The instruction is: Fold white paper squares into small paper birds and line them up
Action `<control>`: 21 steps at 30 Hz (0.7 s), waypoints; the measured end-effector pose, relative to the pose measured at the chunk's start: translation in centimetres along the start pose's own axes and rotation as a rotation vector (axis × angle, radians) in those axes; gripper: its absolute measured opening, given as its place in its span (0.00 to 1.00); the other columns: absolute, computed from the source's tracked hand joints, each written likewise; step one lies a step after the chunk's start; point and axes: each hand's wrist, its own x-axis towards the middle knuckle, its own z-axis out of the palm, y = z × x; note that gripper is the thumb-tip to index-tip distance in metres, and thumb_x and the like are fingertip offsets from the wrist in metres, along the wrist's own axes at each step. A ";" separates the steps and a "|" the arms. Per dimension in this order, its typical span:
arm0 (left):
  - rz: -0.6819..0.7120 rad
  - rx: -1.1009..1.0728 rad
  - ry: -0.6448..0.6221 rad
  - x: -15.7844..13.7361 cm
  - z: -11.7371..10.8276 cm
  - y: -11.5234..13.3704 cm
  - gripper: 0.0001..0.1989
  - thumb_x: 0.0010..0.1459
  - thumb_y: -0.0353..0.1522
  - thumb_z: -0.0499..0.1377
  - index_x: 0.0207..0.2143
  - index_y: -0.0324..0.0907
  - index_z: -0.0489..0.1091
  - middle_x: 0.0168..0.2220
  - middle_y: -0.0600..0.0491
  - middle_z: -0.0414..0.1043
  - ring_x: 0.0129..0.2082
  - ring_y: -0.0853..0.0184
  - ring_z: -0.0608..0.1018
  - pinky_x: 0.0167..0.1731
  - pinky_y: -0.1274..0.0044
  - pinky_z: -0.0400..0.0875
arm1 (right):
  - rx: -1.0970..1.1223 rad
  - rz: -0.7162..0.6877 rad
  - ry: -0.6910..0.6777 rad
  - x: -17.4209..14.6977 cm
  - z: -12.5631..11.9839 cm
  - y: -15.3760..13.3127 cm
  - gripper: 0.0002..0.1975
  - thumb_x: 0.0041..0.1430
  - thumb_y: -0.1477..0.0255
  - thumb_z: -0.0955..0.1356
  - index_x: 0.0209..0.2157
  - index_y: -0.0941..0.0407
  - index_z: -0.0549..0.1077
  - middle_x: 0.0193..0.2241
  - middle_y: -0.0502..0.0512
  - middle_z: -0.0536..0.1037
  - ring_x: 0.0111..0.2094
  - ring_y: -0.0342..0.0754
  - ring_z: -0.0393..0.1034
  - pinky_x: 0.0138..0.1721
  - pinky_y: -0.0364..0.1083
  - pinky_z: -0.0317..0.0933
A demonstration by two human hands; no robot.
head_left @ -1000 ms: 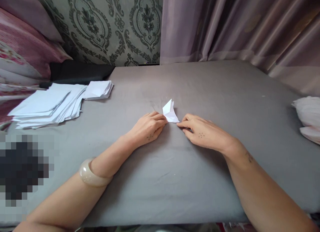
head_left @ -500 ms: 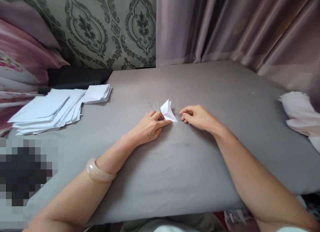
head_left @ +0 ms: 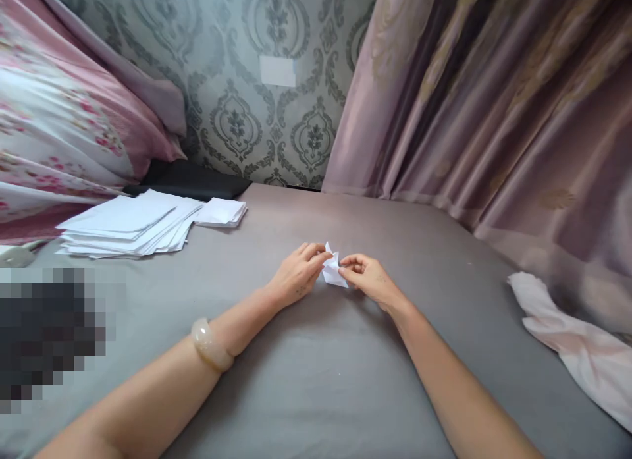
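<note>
Two hands met at the folded white paper [head_left: 335,278], just below and right of the frame's centre. Left hand [head_left: 299,272]: fingertips appeared to pinch its upper-left flap. Right hand [head_left: 369,278]: thumb and forefinger pinched its right edge. Judgement: light, even pressure suited the small flaps; layers needed aligning before any crease was firmed on the gray cloth [head_left: 316,393].

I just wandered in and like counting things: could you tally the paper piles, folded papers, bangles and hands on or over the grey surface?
Paper piles: 2, the larger pile and the smaller pile
Folded paper: 1
Bangle: 1
Hands: 2, the left hand and the right hand
Total: 6
</note>
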 end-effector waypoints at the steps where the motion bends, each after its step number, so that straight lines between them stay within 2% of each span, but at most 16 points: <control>1: 0.034 0.001 0.010 0.0 -0.1 0.0 0.15 0.64 0.27 0.47 0.50 0.40 0.68 0.52 0.44 0.68 0.50 0.61 0.68 0.50 0.68 0.67 | -0.010 -0.009 -0.027 0.0 -0.2 -0.5 0.14 0.47 0.65 0.70 0.35 0.57 0.69 0.21 0.45 0.70 0.22 0.40 0.63 0.25 0.41 0.56; 3: 0.049 -0.024 0.011 0.1 -0.2 0.1 0.15 0.65 0.28 0.47 0.49 0.42 0.69 0.54 0.46 0.67 0.52 0.60 0.66 0.52 0.65 0.63 | -0.018 -0.025 -0.078 0.1 -0.5 -1.6 0.13 0.47 0.65 0.70 0.34 0.57 0.69 0.22 0.45 0.70 0.23 0.40 0.63 0.26 0.41 0.56; 6: -0.062 -0.158 0.003 0.1 -0.5 0.5 0.14 0.65 0.31 0.48 0.48 0.44 0.70 0.53 0.47 0.70 0.54 0.59 0.64 0.53 0.62 0.60 | 0.038 -0.020 -0.173 0.4 -1.1 -3.1 0.12 0.47 0.67 0.71 0.32 0.58 0.71 0.22 0.46 0.70 0.22 0.38 0.61 0.25 0.41 0.55; 9: -0.210 -0.395 -0.045 0.2 -1.0 0.9 0.13 0.64 0.35 0.51 0.45 0.44 0.72 0.47 0.49 0.73 0.53 0.60 0.66 0.54 0.64 0.58 | 0.169 0.091 -0.271 1.3 -1.6 -3.7 0.10 0.45 0.69 0.72 0.31 0.58 0.72 0.21 0.45 0.69 0.20 0.36 0.58 0.25 0.40 0.56; 12: -0.385 -0.662 -0.073 0.4 -1.5 1.0 0.15 0.60 0.41 0.54 0.39 0.42 0.75 0.41 0.49 0.74 0.46 0.62 0.71 0.50 0.70 0.61 | 0.320 0.251 -0.342 2.8 -2.0 -3.5 0.10 0.44 0.73 0.73 0.32 0.57 0.73 0.20 0.45 0.70 0.20 0.37 0.61 0.24 0.39 0.58; 14: -0.482 -0.866 -0.063 0.5 -1.5 1.0 0.18 0.58 0.44 0.56 0.35 0.39 0.76 0.35 0.50 0.74 0.39 0.64 0.73 0.44 0.74 0.64 | 0.403 0.338 -0.312 3.8 -1.9 -3.2 0.10 0.42 0.75 0.73 0.31 0.58 0.74 0.21 0.48 0.72 0.20 0.39 0.63 0.22 0.39 0.59; 16: -0.560 -1.054 -0.008 0.7 -1.3 0.9 0.18 0.55 0.45 0.58 0.31 0.38 0.76 0.30 0.52 0.74 0.33 0.66 0.72 0.38 0.76 0.63 | 0.443 0.351 -0.248 4.8 -1.4 -3.1 0.08 0.43 0.76 0.72 0.30 0.58 0.74 0.22 0.51 0.74 0.21 0.40 0.65 0.22 0.40 0.60; 18: -0.661 -1.165 0.123 0.8 -0.7 0.7 0.17 0.52 0.44 0.60 0.28 0.38 0.75 0.26 0.53 0.72 0.30 0.68 0.71 0.34 0.78 0.62 | 0.472 0.308 -0.147 5.4 -0.7 -2.9 0.05 0.47 0.75 0.72 0.29 0.58 0.72 0.22 0.52 0.74 0.21 0.41 0.66 0.22 0.40 0.62; 21: -0.872 -1.135 0.418 0.9 -0.2 0.2 0.14 0.47 0.40 0.62 0.21 0.39 0.71 0.23 0.54 0.70 0.28 0.69 0.68 0.31 0.79 0.59 | 0.517 0.190 0.071 5.3 0.7 -2.4 0.05 0.55 0.69 0.68 0.30 0.56 0.70 0.25 0.51 0.75 0.24 0.40 0.68 0.23 0.39 0.62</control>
